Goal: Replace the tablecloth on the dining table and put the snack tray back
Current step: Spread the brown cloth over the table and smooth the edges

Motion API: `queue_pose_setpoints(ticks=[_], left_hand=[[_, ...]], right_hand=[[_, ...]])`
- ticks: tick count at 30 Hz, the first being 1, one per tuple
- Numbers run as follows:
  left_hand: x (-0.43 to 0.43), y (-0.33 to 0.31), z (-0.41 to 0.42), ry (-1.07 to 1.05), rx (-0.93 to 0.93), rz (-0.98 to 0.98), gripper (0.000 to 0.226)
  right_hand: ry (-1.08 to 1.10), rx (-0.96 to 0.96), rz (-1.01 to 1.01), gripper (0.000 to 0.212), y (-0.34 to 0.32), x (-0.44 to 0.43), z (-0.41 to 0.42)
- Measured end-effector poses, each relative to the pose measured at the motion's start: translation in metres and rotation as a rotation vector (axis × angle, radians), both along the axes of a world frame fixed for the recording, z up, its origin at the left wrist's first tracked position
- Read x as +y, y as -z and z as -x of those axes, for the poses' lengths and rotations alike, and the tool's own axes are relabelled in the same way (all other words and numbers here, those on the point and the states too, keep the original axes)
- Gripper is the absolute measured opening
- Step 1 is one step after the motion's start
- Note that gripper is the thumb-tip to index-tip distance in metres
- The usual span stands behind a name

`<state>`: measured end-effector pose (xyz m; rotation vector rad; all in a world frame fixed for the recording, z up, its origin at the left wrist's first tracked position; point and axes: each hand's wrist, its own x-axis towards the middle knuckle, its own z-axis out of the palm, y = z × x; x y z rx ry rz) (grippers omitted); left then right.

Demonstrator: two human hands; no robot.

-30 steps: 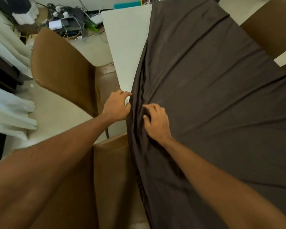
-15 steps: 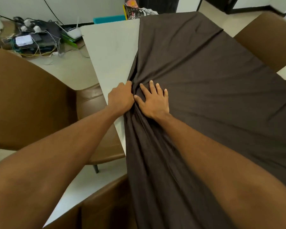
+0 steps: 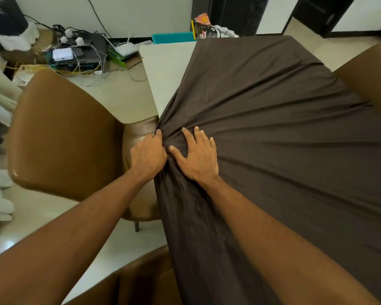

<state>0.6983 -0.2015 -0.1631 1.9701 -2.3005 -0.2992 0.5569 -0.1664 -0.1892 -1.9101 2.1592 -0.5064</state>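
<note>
A dark brown tablecloth [image 3: 273, 133] covers most of the white dining table [image 3: 165, 69], whose far left corner is bare. My left hand [image 3: 149, 156] grips the bunched left edge of the cloth at the table's side. My right hand [image 3: 197, 156] lies flat beside it with fingers spread, pressing the gathered folds down. Creases fan out from the two hands. No snack tray is in view.
A brown leather chair [image 3: 62, 139] stands close to the table's left side, another chair [image 3: 370, 80] at the right, and a third chair back [image 3: 128, 282] below my arms. Cables, routers and boxes [image 3: 79, 53] lie on the floor by the far wall. Snack packets [image 3: 207, 27] sit beyond the table.
The cloth's left edge has been drawn further left toward the table's side. My right hand went from curled to flat with fingers spread. The view has shifted forward.
</note>
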Motion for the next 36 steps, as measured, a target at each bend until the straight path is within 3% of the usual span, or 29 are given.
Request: queue_pose_setpoints(ticks=[3, 7, 9, 12, 18, 22, 25, 36], left_hand=[[0.006, -0.002, -0.004, 0.004, -0.044, -0.037, 0.057], [0.017, -0.003, -0.012, -0.107, 0.083, -0.222, 0.058], [0.033, -0.009, -0.011, -0.137, 0.113, -0.222, 0.058], [0.067, -0.019, -0.011, -0.039, 0.128, -0.112, 0.054], [0.154, -0.042, -0.014, 0.388, 0.045, -0.288, 0.065], [0.193, -0.051, -0.024, 0.523, -0.119, -0.419, 0.049], [0.212, -0.061, -0.043, 0.583, -0.204, -0.459, 0.053], [0.193, -0.087, -0.124, 0.698, -0.157, -0.366, 0.050]], right_hand=[[-0.009, -0.175, -0.022, 0.074, -0.007, 0.011, 0.001], [0.052, -0.560, 0.019, 0.063, -0.029, 0.027, 0.014], [0.157, -0.416, 0.091, 0.054, -0.034, 0.057, 0.028], [0.184, -0.075, -0.012, 0.054, -0.021, 0.117, 0.033], [0.033, 0.172, -0.073, 0.073, 0.002, 0.201, -0.024], [0.030, 0.205, -0.137, 0.083, -0.003, 0.206, -0.029], [0.018, 0.222, -0.174, 0.089, -0.003, 0.214, -0.031], [0.167, 0.074, -0.361, 0.105, -0.019, 0.222, -0.062]])
